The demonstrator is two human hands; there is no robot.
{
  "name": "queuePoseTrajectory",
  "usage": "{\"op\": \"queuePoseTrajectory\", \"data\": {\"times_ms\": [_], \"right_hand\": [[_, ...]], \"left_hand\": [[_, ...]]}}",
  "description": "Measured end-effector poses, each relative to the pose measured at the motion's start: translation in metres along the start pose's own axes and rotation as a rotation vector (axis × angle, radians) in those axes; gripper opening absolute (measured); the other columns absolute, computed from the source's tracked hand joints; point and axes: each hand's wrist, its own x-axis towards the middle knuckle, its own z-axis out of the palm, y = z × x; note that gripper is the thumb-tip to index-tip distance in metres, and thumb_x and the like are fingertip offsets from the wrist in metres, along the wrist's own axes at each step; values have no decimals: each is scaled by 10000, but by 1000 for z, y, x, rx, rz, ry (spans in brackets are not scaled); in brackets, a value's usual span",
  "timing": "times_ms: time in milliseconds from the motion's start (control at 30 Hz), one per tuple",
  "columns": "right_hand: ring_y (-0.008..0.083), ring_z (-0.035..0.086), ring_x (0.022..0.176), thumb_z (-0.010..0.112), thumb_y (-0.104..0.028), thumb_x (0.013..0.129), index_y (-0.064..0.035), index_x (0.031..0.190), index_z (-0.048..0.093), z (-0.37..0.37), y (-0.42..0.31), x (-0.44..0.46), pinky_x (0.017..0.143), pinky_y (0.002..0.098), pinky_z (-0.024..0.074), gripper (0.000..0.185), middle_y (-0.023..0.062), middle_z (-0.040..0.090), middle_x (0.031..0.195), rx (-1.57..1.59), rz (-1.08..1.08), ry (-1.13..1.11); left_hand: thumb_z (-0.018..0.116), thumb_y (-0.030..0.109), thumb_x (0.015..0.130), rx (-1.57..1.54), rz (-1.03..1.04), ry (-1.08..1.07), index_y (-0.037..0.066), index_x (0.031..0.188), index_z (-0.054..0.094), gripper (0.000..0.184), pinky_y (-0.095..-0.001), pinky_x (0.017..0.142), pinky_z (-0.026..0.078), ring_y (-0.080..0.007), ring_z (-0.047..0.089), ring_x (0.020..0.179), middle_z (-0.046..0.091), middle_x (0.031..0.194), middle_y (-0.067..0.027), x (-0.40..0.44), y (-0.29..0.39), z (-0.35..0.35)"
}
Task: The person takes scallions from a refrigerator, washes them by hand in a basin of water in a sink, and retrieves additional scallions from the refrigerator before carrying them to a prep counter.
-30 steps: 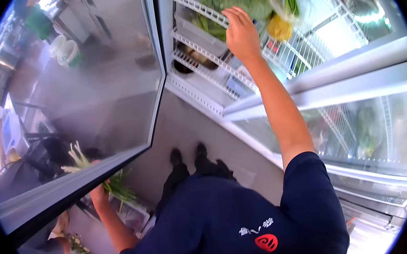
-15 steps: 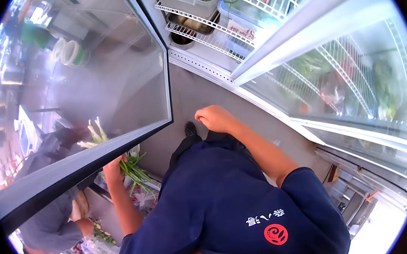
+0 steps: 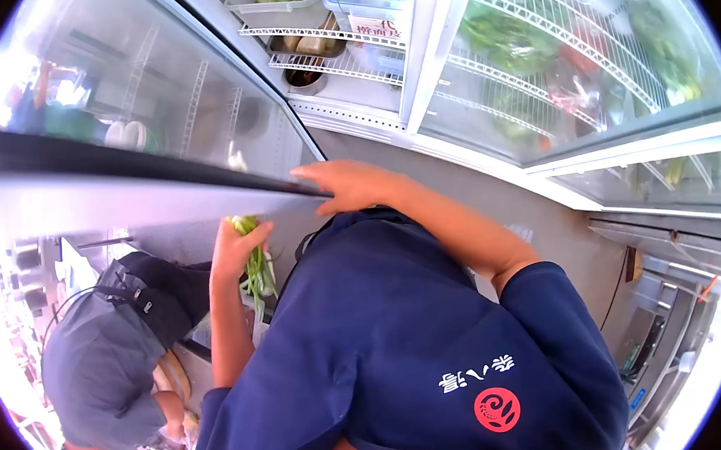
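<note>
A bunch of green stalks (image 3: 257, 272) is wrapped in the fingers of my left hand (image 3: 232, 249), low beside my body. My right hand (image 3: 340, 184) touches the dark edge of the glass fridge door (image 3: 141, 171), thumb below the edge and fingers above it. Behind the door, the fridge stands partly open. Its white wire shelves (image 3: 335, 32) hold a clear tub of greens (image 3: 277, 11), a blue-lidded container (image 3: 367, 10), a metal tray (image 3: 310, 45) and a round metal pot (image 3: 305, 80).
On the right, a closed glass door (image 3: 527, 65) shows bagged greens behind it. A person in grey (image 3: 102, 359) bends over at the lower left. Metal equipment (image 3: 661, 327) stands at the right. Grey floor (image 3: 541, 226) shows between my body and the fridge.
My right hand came down from the upper shelves and moved left to the door's edge. The door has swung, narrowing the opening. My left hand still holds the stalks.
</note>
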Motion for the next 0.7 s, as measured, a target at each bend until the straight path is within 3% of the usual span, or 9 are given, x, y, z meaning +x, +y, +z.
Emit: {"op": "queuePoseTrajectory", "data": {"times_ms": [133, 200, 267, 300, 400, 567, 633, 667, 700], "right_hand": [[352, 662, 1080, 826, -278, 767, -38, 1377, 524, -25, -3, -24, 918, 441, 519, 722, 203, 669, 1156, 13, 163, 33], [346, 700, 981, 843, -334, 747, -4, 1291, 557, -34, 11, -31, 850, 440, 542, 697, 213, 697, 1057, 14, 272, 209], [340, 710, 964, 844, -361, 751, 20, 1335, 528, -43, 20, -36, 843, 425, 554, 766, 231, 699, 1082, 28, 315, 274], [333, 721, 947, 845, -388, 754, 45, 1379, 498, -49, 22, -43, 835, 411, 566, 836, 249, 701, 1108, 40, 349, 348], [364, 713, 979, 837, -448, 745, 60, 1383, 481, -60, 33, -44, 864, 427, 552, 890, 287, 687, 1126, -66, 440, 477], [426, 667, 1067, 814, -425, 768, 49, 1379, 443, -58, 46, -45, 923, 454, 525, 858, 309, 646, 1194, -72, 480, 760], [442, 638, 1109, 800, -374, 785, 35, 1363, 449, -52, 41, -44, 948, 468, 508, 790, 310, 628, 1210, -18, 476, 849], [447, 637, 1102, 801, -355, 785, 29, 1361, 449, -51, 40, -44, 949, 473, 507, 777, 308, 620, 1219, -10, 480, 880], [451, 636, 1095, 802, -336, 784, 23, 1360, 449, -50, 41, -44, 950, 477, 506, 765, 306, 612, 1229, -2, 486, 908]], "left_hand": [[716, 72, 860, 22, 59, -192, -25, 1100, 653, 267, -267, 559, 462, -116, 568, 585, 598, 737, -16, 33, 35, 35], [709, 72, 863, 22, 62, -247, -29, 1186, 647, 343, -262, 568, 466, -109, 563, 602, 599, 768, -16, 52, 41, 47], [723, 64, 865, -29, 147, -352, 5, 1246, 667, 390, -257, 563, 483, -79, 560, 653, 659, 1005, -43, 64, 47, 58], [723, 64, 865, -28, 153, -382, 5, 1246, 667, 390, -257, 563, 483, -79, 560, 653, 659, 1005, -43, 66, 48, 64], [678, 47, 875, -12, 173, -359, 27, 1303, 655, 429, -241, 591, 490, -74, 535, 656, 656, 1268, -43, 81, 59, 68], [664, 38, 878, 70, 253, -327, 14, 1338, 624, 462, -235, 600, 486, -78, 531, 650, 648, 1312, -62, 84, 75, 61], [668, 36, 873, 107, 231, -270, 4, 1327, 627, 457, -232, 589, 466, -81, 532, 639, 689, 1186, -77, 87, 75, 57], [662, 34, 873, 89, 268, -201, -4, 1303, 642, 432, -230, 578, 438, -83, 533, 622, 657, 915, -40, 86, 76, 61], [662, 34, 873, 111, 262, -225, -4, 1303, 642, 432, -230, 578, 438, -83, 533, 622, 657, 915, -40, 85, 75, 60]]}}
